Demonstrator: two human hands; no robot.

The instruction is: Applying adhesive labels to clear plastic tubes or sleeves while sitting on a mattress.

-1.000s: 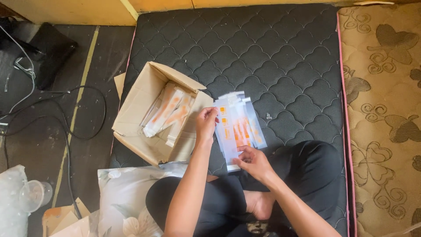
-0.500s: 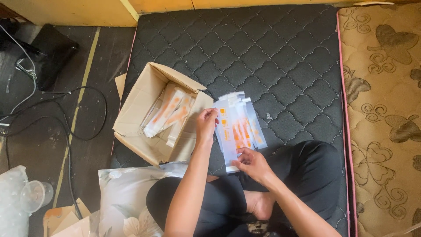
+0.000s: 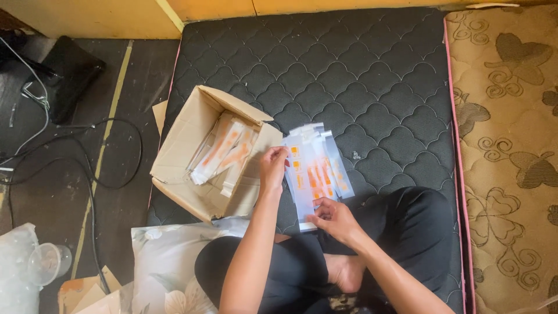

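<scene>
Where left hand (image 3: pixel 272 168) overlaps, packet stack (image 3: pixel 314 174) edge hidden.

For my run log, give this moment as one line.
left hand: on packets | right hand: on packets' near end | box: open beside | surface: mattress

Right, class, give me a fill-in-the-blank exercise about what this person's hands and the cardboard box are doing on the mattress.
1. Both hands rest on a stack of white and ____ packets.
2. The open cardboard box lies to the ____ of the left hand.
3. The right hand touches the stack's ____ end.
4. The box sits on a dark quilted ____.

Missing words: orange; left; near; mattress
</scene>
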